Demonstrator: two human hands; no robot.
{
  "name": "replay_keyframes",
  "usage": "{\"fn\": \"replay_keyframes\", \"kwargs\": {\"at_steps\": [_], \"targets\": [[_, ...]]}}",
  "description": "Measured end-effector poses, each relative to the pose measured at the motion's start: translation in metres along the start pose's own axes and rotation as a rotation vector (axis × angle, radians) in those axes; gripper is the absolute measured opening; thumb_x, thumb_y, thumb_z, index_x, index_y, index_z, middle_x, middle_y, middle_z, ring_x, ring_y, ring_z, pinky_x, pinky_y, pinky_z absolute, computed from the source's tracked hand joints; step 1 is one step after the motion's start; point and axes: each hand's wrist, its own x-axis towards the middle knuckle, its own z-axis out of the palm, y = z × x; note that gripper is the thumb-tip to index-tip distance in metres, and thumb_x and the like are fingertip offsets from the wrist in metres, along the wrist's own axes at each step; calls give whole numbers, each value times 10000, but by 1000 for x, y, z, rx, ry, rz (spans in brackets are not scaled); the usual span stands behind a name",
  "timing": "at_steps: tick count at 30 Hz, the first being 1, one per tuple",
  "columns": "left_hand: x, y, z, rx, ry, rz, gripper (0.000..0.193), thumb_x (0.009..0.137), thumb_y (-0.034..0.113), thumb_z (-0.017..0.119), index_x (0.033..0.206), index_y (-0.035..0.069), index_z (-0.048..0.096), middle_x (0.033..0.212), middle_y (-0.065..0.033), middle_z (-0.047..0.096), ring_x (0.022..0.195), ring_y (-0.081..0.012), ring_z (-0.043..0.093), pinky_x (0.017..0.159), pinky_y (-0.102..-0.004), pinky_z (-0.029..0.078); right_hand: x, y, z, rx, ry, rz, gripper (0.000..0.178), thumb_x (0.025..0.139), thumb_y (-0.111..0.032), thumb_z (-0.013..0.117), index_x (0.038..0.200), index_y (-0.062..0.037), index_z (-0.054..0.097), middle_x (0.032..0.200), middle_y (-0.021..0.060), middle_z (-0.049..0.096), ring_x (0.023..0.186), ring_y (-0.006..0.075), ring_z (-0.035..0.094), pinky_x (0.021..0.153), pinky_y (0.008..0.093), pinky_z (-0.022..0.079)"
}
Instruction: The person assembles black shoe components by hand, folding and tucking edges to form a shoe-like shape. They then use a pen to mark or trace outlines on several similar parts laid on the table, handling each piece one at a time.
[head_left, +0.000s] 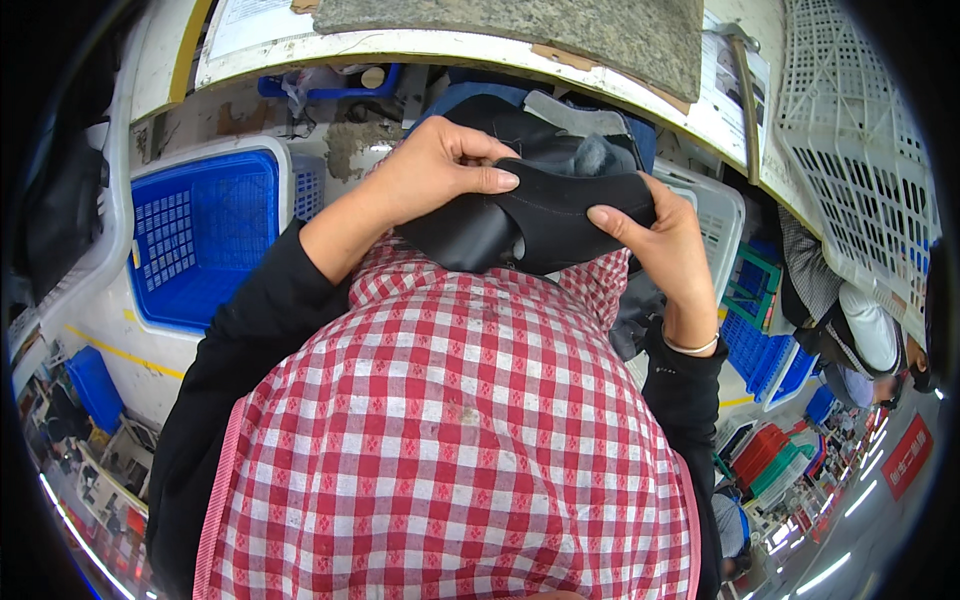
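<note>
While both hands grip it, a black piece (570, 215) is held over the lap, just beyond the checked apron (450, 430).
Left hand (440, 165): thumb and forefinger closed in a pinch on the piece's upper left edge; right hand (660, 235): clamped on the right end, thumb flat on the near face, other fingers mostly hidden behind; a fuzzy grey lining (595, 155) shows beyond the upper edge, between the hands; more black material (455, 235) lies under and beside the piece; ahead, the white table (290, 53) bears a grey slab (540, 40), with a hammer (745, 100) to its right; a blue basket (205, 235) stands to the left, well apart from the hands.
</note>
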Motion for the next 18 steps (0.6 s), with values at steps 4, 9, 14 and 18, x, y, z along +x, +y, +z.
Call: {"fn": "replay_keyframes", "kwargs": {"at_steps": [4, 9, 14, 18], "targets": [[14, 8, 0, 209, -161, 87, 291, 882, 132, 807, 1127, -19, 765, 901, -32, 737, 837, -85, 641, 769, -256, 512, -3, 10, 5, -62, 65, -176, 331, 862, -180, 838, 1092, 21, 711, 874, 109, 759, 794, 148, 722, 713, 292, 572], [27, 18, 9, 185, -262, 4, 296, 861, 139, 812, 1093, -38, 764, 913, -71, 771, 818, -102, 664, 795, -278, 523, -3, 7, 7, -99, 61, -110, 276, 883, -112, 821, 1076, 35, 690, 891, 33, 733, 813, 77, 658, 734, 248, 546], [31, 22, 13, 250, -307, 37, 285, 834, 121, 820, 1057, -47, 766, 877, -82, 768, 787, -99, 655, 784, -283, 524, -7, 6, 13, -162, 114, -114, 301, 877, -124, 827, 1082, 41, 682, 880, 58, 741, 806, 93, 670, 723, 268, 556], [35, 25, 14, 329, -310, 30, 285, 822, 115, 824, 1052, -45, 765, 860, -97, 766, 768, -102, 651, 769, -287, 521, -11, 6, 16, -310, 193, -126, 339, 865, -146, 840, 1095, 41, 675, 869, 95, 744, 801, 110, 685, 711, 284, 563]]}}
